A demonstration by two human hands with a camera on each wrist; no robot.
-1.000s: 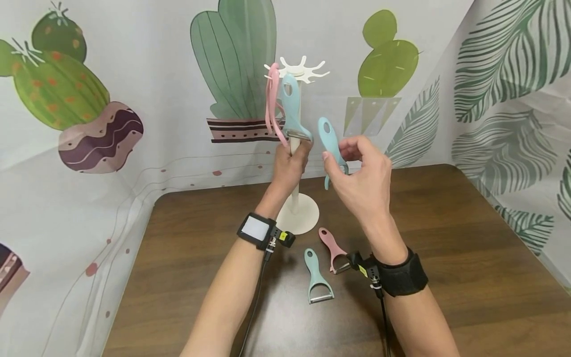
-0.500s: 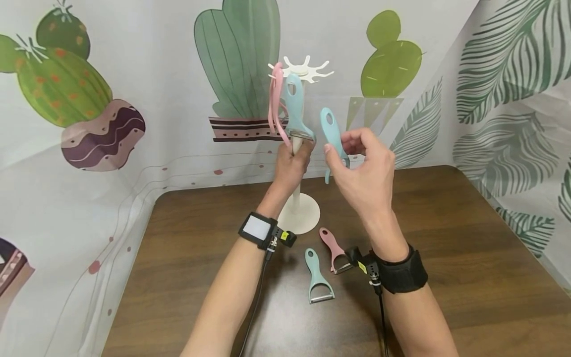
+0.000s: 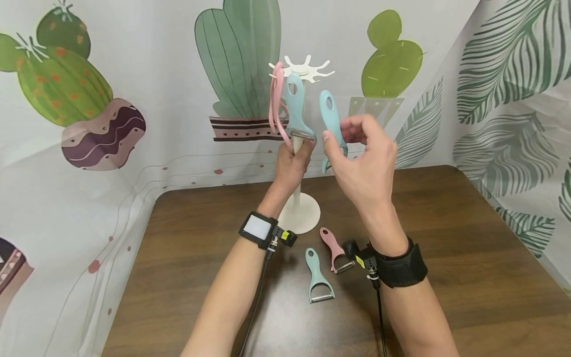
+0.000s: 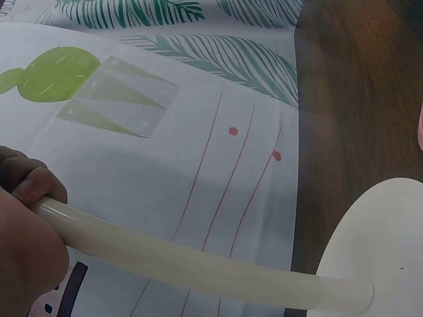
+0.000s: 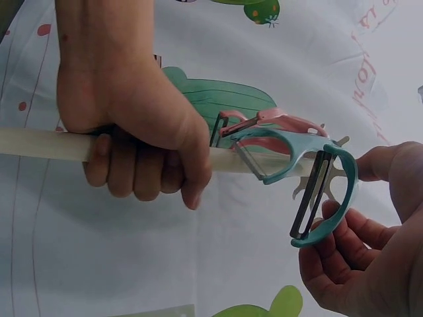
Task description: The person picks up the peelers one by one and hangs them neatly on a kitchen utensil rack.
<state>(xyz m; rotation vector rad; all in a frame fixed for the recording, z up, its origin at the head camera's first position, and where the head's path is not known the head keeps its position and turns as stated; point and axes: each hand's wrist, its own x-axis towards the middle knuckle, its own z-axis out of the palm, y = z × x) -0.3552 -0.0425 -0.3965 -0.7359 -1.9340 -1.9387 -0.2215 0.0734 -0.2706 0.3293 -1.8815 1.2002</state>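
My left hand (image 3: 292, 163) grips the pole (image 4: 165, 254) of a white stand just under its hanging peelers. From the stand's spoked top (image 3: 308, 69) hang pink peelers (image 3: 276, 94) and a light blue peeler (image 3: 294, 101), on the side toward the left. My right hand (image 3: 363, 153) pinches a second light blue peeler (image 3: 330, 111) between thumb and fingers, handle up, just right of the hung blue one. In the right wrist view, the blade end of this held peeler (image 5: 344, 191) overlaps the hung peelers, with the left fist round the pole beside them.
A green peeler (image 3: 315, 272) and a pink peeler (image 3: 332, 245) lie on the brown wooden table (image 3: 192, 267), in front of the stand's round base (image 3: 301, 218). Behind the table hangs a cloth (image 3: 156, 74) printed with cacti and leaves. Cables run from both wrist cameras.
My right hand has risen with the held blue peeler, bringing its handle hole closer to the height of the stand's top. My left hand keeps its grip on the pole.
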